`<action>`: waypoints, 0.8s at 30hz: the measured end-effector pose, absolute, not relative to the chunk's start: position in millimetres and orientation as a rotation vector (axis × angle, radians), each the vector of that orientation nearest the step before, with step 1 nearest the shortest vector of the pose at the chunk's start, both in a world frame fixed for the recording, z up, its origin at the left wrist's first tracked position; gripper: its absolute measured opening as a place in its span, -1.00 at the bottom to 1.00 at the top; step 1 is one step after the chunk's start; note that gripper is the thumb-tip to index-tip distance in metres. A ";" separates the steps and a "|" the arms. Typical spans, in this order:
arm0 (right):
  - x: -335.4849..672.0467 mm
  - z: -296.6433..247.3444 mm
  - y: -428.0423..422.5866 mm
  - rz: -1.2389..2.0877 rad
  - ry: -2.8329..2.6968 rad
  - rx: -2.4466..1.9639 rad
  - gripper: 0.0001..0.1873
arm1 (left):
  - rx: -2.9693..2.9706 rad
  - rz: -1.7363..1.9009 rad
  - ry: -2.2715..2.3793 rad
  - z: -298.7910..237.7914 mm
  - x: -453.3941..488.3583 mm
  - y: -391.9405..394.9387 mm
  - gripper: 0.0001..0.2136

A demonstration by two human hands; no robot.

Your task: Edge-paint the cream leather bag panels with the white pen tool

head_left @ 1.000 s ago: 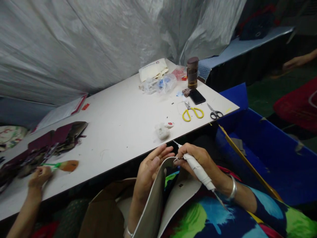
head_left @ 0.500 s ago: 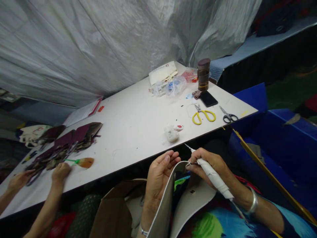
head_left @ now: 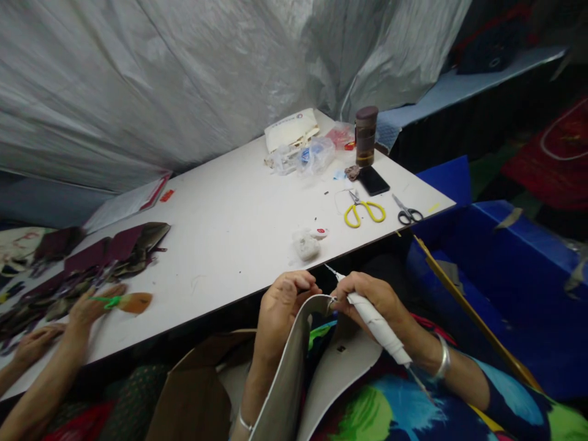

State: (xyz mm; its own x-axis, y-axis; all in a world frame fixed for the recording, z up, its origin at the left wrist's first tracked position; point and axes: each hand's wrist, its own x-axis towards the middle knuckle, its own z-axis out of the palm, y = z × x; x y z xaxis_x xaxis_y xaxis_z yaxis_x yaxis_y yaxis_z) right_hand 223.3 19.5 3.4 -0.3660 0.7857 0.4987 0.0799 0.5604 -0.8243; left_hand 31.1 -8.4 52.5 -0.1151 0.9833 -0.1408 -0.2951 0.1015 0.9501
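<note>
My left hand [head_left: 282, 306] is curled over the top edge of a bent pale grey sheet of stiff material [head_left: 294, 373] that stands on my lap below the table's front edge. My right hand [head_left: 372, 297] grips a white-wrapped tool [head_left: 379, 327] whose thin metal tip points up toward the table. Its fingers also pinch something small at the sheet's upper edge, too small to name. Both hands meet at that edge.
The white table [head_left: 229, 226] carries yellow scissors [head_left: 362, 211], black scissors [head_left: 408, 214], a phone [head_left: 372, 180], a brown jar [head_left: 366, 136], plastic bags [head_left: 307, 156], a white lump [head_left: 307, 242] and dark red pieces [head_left: 92, 257]. Another person's hands [head_left: 87, 306] work at the left. A blue bin [head_left: 505, 275] stands right.
My left fingers have closed from stretched out to curled over the sheet's edge. The other person's hands have shifted on the dark pieces. The camera has swung slightly.
</note>
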 end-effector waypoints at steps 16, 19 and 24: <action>221.3 -3.5 24.1 0.956 -1.704 -0.937 -0.82 | 0.925 0.939 1.260 23.5 38.0 -6.3 -0.63; 220.2 -4.6 25.7 0.973 -1.716 -0.915 -0.83 | 0.912 0.972 1.322 20.4 40.1 -4.5 -0.61; 215.4 -9.7 28.8 1.015 -1.698 -0.888 -0.87 | 0.905 0.984 1.364 20.8 38.2 -0.4 -0.66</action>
State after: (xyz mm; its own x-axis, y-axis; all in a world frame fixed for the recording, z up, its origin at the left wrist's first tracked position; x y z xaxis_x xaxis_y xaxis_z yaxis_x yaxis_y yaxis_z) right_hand 215.4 28.8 -9.7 -0.3006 0.8882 0.3476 0.1142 0.3953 -0.9114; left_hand 38.2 -0.4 20.8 -0.0334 0.9368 -0.3482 -0.0352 0.3471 0.9372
